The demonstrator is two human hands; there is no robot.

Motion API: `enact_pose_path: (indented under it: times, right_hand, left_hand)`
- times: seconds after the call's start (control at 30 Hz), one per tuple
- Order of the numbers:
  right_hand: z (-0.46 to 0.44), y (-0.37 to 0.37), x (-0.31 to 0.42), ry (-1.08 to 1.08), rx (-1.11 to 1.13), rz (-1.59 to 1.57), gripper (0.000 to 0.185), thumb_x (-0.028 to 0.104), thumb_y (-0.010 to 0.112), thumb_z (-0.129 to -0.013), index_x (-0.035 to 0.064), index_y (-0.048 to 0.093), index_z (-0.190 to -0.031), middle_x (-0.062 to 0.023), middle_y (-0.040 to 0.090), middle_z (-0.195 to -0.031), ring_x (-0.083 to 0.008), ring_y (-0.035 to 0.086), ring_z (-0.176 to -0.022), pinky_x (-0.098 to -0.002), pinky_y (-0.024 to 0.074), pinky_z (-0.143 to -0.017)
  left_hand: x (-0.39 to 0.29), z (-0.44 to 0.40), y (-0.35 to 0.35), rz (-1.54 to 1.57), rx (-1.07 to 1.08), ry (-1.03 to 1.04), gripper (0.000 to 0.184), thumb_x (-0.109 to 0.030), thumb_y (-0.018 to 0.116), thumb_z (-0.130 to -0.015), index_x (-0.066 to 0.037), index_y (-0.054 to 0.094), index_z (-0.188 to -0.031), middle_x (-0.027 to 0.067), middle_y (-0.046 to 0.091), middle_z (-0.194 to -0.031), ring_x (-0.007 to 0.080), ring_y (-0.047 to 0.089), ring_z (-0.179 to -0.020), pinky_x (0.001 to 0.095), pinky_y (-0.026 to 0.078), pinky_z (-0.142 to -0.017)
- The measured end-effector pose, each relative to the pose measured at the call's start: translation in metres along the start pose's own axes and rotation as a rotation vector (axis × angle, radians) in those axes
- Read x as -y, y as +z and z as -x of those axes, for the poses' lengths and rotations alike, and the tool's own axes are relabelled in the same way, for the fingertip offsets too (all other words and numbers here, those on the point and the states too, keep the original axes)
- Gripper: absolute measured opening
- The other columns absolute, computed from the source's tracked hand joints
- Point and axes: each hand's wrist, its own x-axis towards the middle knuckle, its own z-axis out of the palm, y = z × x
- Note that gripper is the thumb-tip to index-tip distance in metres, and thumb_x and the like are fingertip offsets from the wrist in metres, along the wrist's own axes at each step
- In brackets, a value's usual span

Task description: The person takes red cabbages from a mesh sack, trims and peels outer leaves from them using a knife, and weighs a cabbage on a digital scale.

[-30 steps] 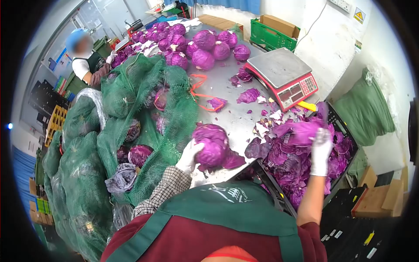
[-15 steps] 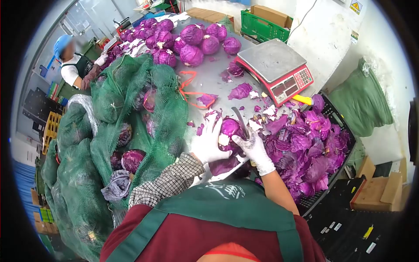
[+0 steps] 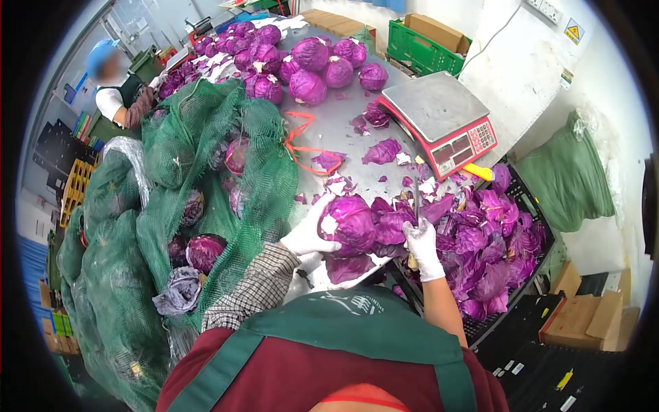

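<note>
My left hand [image 3: 307, 232], in a white glove, is wrapped round the left side of a red cabbage [image 3: 351, 223] on the metal table [image 3: 343, 130]. The cabbage shows a pale cut patch on its left side. In my right hand [image 3: 424, 253], also gloved, is a knife [image 3: 416, 196] with its dark blade pointing away from me. A loose purple leaf [image 3: 392, 225] lies between the cabbage and my right hand; whether it is still attached is unclear. Another leaf [image 3: 348, 268] rests just below the cabbage.
To my right, a black crate [image 3: 542, 226] is heaped with leaves [image 3: 491, 254]. A red scale [image 3: 446, 127] stands beyond it. Green net sacks [image 3: 185, 178] of cabbages crowd the left. More cabbages [image 3: 309, 65] are piled at the back, where another person [image 3: 113, 89] stands.
My right hand with the knife has moved right, away from the cabbage. The cabbage now shows more of its side, and a leaf lies spread beside it. My left hand has shifted slightly left.
</note>
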Motion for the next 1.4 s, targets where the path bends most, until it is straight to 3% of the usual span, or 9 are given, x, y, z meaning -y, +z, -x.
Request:
enact_pose_path:
  times: [0.23, 0.3, 0.37, 0.43, 0.57, 0.7, 0.97, 1.2, 1.4]
  right_hand:
    - [-0.005, -0.086, -0.020, -0.139, -0.483, 0.202, 0.014, 0.008, 0.065, -0.084, -0.0005, 0.059, -0.093, -0.0039, 0.057, -0.073, -0.0130, 0.052, -0.065, -0.0272, 0.0447, -0.058]
    - [0.020, -0.146, 0.035, -0.026, -0.499, 0.313, 0.032, 0.007, 0.063, -0.086, -0.0058, 0.058, -0.114, -0.0159, 0.065, -0.098, -0.0166, 0.061, -0.083, -0.0297, 0.0495, -0.074]
    - [0.032, -0.182, 0.059, -0.209, -0.648, 0.755, 0.048, 0.016, 0.064, -0.089, -0.0071, 0.050, -0.129, -0.0208, 0.063, -0.118, -0.0247, 0.063, -0.103, -0.0337, 0.0479, -0.090]
    - [0.038, -0.167, 0.082, -0.356, -0.633, 0.623, 0.047, 0.020, 0.064, -0.091, -0.0082, 0.051, -0.126, -0.0212, 0.062, -0.118, -0.0260, 0.061, -0.108, -0.0343, 0.0459, -0.095]
    - [0.054, -0.070, 0.074, -0.318, -0.111, 0.323, 0.038, 0.015, 0.056, -0.094, -0.0080, 0.053, -0.124, -0.0226, 0.059, -0.122, -0.0261, 0.057, -0.115, -0.0331, 0.0445, -0.098]
    - [0.052, 0.005, 0.061, -0.558, -0.019, 0.352, 0.041, 0.015, 0.052, -0.094, -0.0060, 0.048, -0.129, -0.0272, 0.055, -0.124, -0.0346, 0.056, -0.115, -0.0361, 0.0467, -0.096]
    - [0.044, 0.023, 0.053, -0.450, 0.078, 0.693, 0.053, 0.024, 0.047, -0.093, -0.0061, 0.037, -0.135, -0.0286, 0.039, -0.139, -0.0392, 0.058, -0.109, -0.0407, 0.0525, -0.085]
    - [0.031, 0.030, 0.071, -0.248, 0.109, 0.766, 0.055, 0.024, 0.047, -0.093, -0.0056, 0.034, -0.137, -0.0277, 0.042, -0.136, -0.0403, 0.065, -0.088, -0.0420, 0.0540, -0.076]
    - [-0.029, 0.031, 0.055, -0.413, 0.137, 0.864, 0.033, 0.024, 0.045, -0.094, -0.0027, 0.059, -0.106, -0.0202, 0.065, -0.079, -0.0358, 0.064, -0.076, -0.0428, 0.0519, -0.067]
  left_hand:
    - [0.041, 0.014, -0.007, 0.733, -0.060, -0.168, 0.101, -0.009, 0.081, -0.065, -0.007, 0.021, -0.147, 0.0119, 0.037, -0.142, 0.0248, 0.035, -0.134, 0.0411, 0.030, -0.111]
    - [0.020, 0.011, -0.003, 0.680, -0.098, -0.170, 0.097, -0.011, 0.079, -0.069, -0.007, 0.021, -0.146, 0.0113, 0.038, -0.142, 0.0248, 0.035, -0.134, 0.0423, 0.031, -0.111]
    - [-0.019, 0.005, 0.011, 0.578, -0.132, -0.192, 0.098, -0.014, 0.081, -0.069, -0.007, 0.020, -0.147, 0.0124, 0.038, -0.142, 0.0252, 0.035, -0.133, 0.0422, 0.031, -0.111]
    - [0.000, -0.014, 0.030, -0.270, -0.230, -0.058, 0.111, -0.037, 0.083, -0.065, -0.002, 0.016, -0.147, 0.0247, 0.031, -0.144, 0.0361, 0.030, -0.136, 0.0444, 0.027, -0.112]
    - [-0.017, -0.040, 0.072, -0.450, -0.208, 0.017, 0.118, -0.042, 0.080, -0.059, 0.007, 0.015, -0.144, 0.0325, 0.025, -0.144, 0.0433, 0.023, -0.136, 0.0451, 0.023, -0.114]
    - [-0.032, -0.045, 0.070, -0.453, -0.160, -0.072, 0.118, -0.043, 0.078, -0.058, 0.013, 0.015, -0.141, 0.0339, 0.025, -0.143, 0.0446, 0.025, -0.135, 0.0452, 0.022, -0.113]
    - [-0.019, -0.047, 0.075, -0.489, -0.187, -0.033, 0.118, -0.049, 0.076, -0.060, 0.014, 0.016, -0.140, 0.0343, 0.025, -0.144, 0.0451, 0.026, -0.135, 0.0461, 0.022, -0.113]
    - [-0.017, -0.054, 0.077, -0.582, -0.166, -0.016, 0.121, -0.060, 0.072, -0.062, 0.012, 0.016, -0.142, 0.0331, 0.020, -0.146, 0.0470, 0.028, -0.132, 0.0490, 0.024, -0.111]
    - [-0.026, -0.071, 0.081, -0.606, -0.188, -0.124, 0.114, -0.052, 0.073, -0.061, 0.011, 0.021, -0.140, 0.0330, 0.027, -0.143, 0.0451, 0.031, -0.131, 0.0475, 0.029, -0.109]
